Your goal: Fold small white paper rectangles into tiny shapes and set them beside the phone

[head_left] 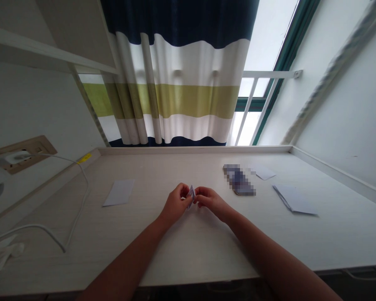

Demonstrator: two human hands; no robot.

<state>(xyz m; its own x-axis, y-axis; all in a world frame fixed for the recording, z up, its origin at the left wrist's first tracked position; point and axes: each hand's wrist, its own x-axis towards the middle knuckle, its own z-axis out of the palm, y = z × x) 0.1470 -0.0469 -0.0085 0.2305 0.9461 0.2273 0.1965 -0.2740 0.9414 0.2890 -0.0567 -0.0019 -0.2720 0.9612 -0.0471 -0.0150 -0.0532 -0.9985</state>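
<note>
**At the desk centre: folded paper piece [191, 196] held between both hands**

Above the middle of the desk [188, 246], the folded paper piece stands on edge, clear of the surface. It shows white faces with a bluish tint, and the fingers hide part of its form.

Hand state: the left hand [175, 204] and the right hand [210, 202] are both closed in a fingertip pinch, one on each side of the piece.

Condition of the materials: the held piece already carries folds. To the left, a flat white sheet [119, 192] lies on the desk and shows no visible fold. To the right, a layered stack of white paper [294, 200] lies with its sheets slightly fanned. Farther forward, a small white paper piece [263, 172] lies just beside a blurred object [239, 179], whose detail cannot be read. Whether the sheets on the desk are finished or unworked cannot be determined.

A white cable [87, 184] runs across the left of the desk.
</note>
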